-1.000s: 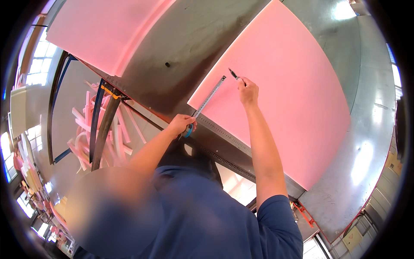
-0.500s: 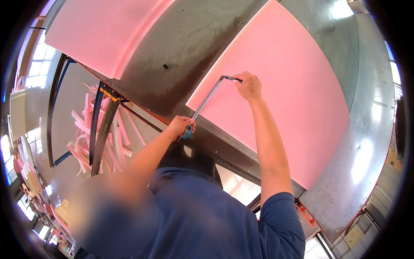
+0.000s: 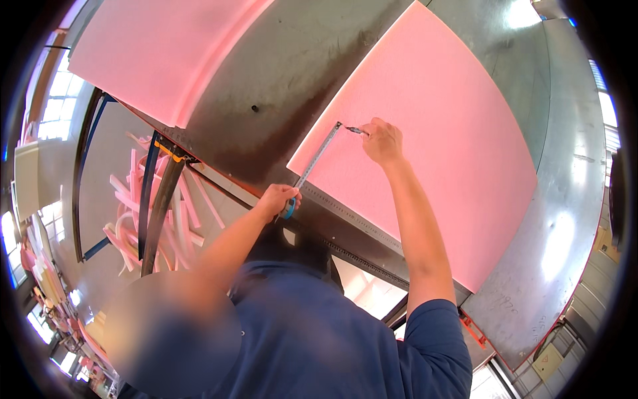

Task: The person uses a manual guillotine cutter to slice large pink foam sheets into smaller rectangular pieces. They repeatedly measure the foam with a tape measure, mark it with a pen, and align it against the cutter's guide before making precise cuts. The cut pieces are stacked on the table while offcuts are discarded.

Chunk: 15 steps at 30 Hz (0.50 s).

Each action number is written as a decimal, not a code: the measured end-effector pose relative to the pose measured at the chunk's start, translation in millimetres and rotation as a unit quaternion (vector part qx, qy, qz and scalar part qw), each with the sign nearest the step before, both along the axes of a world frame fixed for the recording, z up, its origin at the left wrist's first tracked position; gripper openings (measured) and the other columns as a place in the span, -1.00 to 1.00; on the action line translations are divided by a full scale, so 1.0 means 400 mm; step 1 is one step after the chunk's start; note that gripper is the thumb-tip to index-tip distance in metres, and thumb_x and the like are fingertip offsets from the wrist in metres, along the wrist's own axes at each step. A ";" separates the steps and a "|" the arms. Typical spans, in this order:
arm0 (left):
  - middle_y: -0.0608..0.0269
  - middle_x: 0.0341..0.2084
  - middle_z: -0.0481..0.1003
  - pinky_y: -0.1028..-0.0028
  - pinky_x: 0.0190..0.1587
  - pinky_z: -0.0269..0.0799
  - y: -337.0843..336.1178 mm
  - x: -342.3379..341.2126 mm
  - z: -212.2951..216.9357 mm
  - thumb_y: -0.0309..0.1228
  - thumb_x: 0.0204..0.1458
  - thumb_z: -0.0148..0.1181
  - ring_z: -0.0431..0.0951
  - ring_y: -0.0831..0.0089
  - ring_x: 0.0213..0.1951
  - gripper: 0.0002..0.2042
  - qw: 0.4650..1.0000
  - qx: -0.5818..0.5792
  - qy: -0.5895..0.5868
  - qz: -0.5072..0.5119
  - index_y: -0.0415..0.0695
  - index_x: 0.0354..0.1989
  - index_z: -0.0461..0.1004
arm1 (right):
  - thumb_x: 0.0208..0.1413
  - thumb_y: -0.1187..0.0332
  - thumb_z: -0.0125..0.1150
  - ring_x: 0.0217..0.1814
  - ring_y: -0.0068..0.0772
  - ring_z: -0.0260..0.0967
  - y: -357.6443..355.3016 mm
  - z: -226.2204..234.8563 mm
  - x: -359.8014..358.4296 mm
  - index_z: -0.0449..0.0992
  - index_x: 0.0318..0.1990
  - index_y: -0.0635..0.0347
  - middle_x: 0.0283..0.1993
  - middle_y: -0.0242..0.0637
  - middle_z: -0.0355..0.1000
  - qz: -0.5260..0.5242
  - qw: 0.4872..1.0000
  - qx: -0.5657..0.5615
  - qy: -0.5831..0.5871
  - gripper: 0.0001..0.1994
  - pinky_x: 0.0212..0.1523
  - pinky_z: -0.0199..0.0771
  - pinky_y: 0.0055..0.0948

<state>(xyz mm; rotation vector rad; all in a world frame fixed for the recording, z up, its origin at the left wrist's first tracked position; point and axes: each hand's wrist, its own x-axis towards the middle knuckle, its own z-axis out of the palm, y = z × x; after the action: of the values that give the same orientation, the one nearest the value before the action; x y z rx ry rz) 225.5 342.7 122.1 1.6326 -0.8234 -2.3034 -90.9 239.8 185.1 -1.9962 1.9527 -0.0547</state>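
Note:
A large pink foam sheet (image 3: 438, 146) lies on the grey metal table. My left hand (image 3: 278, 201) grips a blue-cased tape measure (image 3: 288, 208) by the sheet's near left corner. Its steel blade (image 3: 320, 152) runs out over the foam beside the left edge. My right hand (image 3: 383, 141) is closed on a slim dark marking tool (image 3: 356, 130), perhaps a pen. The tool's tip points left, a little to the right of the blade's hooked end, and appears apart from it.
Along the foam's near edge runs a long metal ruler (image 3: 352, 214). Another pink foam sheet (image 3: 153, 53) lies at the far left of the metal table (image 3: 266, 73). Pink foam offcuts (image 3: 179, 213) are heaped below the table, beside a dark post (image 3: 163, 209).
My right hand and the marking tool have moved slightly down, away from the end of the tape blade. The left hand stays almost where it was.

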 end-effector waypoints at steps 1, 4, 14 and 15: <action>0.23 -0.47 0.55 0.51 -0.33 0.45 0.006 0.005 0.006 -0.30 0.29 0.07 0.54 0.50 -0.44 -0.72 1.000 -0.026 0.004 0.012 -0.26 -0.32 0.56 | 0.10 0.33 0.21 -0.19 -0.10 0.49 0.009 0.007 0.000 0.69 -0.20 -0.02 -0.28 -0.25 0.49 -0.025 0.998 -0.036 -0.039 -0.83 -0.12 0.48 -0.15; 0.32 -0.52 0.47 0.52 -0.39 0.40 -0.004 0.048 0.011 -0.27 0.31 0.05 0.46 0.56 -0.48 -0.73 0.992 -0.095 0.009 0.077 -0.23 -0.24 0.52 | 0.08 0.34 0.24 -0.22 -0.11 0.49 0.035 0.036 0.007 0.68 -0.20 0.00 -0.31 -0.24 0.49 -0.077 0.983 -0.123 -0.110 -0.84 -0.15 0.48 -0.18; 0.35 -0.34 0.52 0.38 -0.18 0.44 -0.272 0.233 -0.008 -0.24 0.02 0.39 0.51 0.46 -0.30 -0.48 0.876 -0.288 -0.323 0.213 -0.14 0.12 0.38 | 0.04 0.44 0.31 -0.37 -0.25 0.49 0.202 0.053 0.105 0.63 -0.18 0.21 -0.38 -0.19 0.52 -0.142 0.948 -0.147 -0.244 -0.82 -0.30 0.48 -0.35; 0.35 -0.35 0.52 0.36 -0.18 0.44 -0.308 0.220 0.010 -0.23 -0.02 0.41 0.52 0.42 -0.30 -0.47 0.862 -0.336 -0.348 0.149 -0.07 0.12 0.39 | 0.06 0.44 0.31 -0.37 -0.31 0.49 0.208 0.050 0.122 0.63 -0.16 0.25 -0.38 -0.19 0.54 -0.151 0.942 -0.143 -0.263 -0.81 -0.29 0.47 -0.39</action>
<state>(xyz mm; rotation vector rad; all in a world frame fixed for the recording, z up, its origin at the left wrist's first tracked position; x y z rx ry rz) 313.5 219.3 126.1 2.0144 -1.2118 -0.9881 -42.0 322.8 205.1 -1.5838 1.9338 -0.8974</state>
